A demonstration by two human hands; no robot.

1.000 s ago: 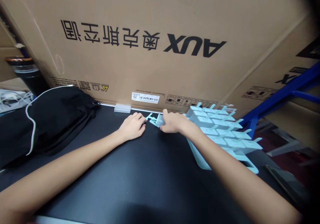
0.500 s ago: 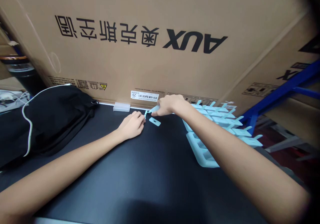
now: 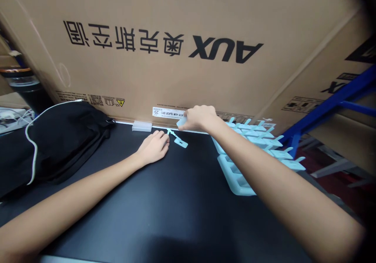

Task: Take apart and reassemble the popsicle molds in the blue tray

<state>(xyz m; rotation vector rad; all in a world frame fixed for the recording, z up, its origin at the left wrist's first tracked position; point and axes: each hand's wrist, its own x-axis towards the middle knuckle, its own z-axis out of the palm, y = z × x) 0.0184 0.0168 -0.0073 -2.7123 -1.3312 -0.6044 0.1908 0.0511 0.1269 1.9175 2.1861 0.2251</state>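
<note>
My left hand (image 3: 154, 146) lies on the black table, its fingers curled and closed at the end of a thin light-blue popsicle stick (image 3: 175, 135). That stick slants over a flat light-blue lid with a slot (image 3: 181, 142). Just beyond, my right hand (image 3: 199, 117) is raised near the cardboard box and pinches another light-blue lid (image 3: 181, 122), partly hidden by the fingers. Under my right forearm stands a light-blue popsicle mould (image 3: 227, 175), with several lids and upright sticks (image 3: 273, 141) in its back rows. The front row shows open cavities.
A large cardboard box (image 3: 132, 75) closes off the table's (image 3: 164, 212) back edge. By it sits a small clear plastic case (image 3: 142, 126). On the left are a black bag (image 3: 67, 137), a white cable (image 3: 31, 145) and a dark bottle (image 3: 29, 86). A blue frame (image 3: 331, 106) stands right.
My right hand has lifted slightly away with its lid, parting from the stick. The stick by my left hand has swung down across the slotted lid. My left hand has barely moved.
</note>
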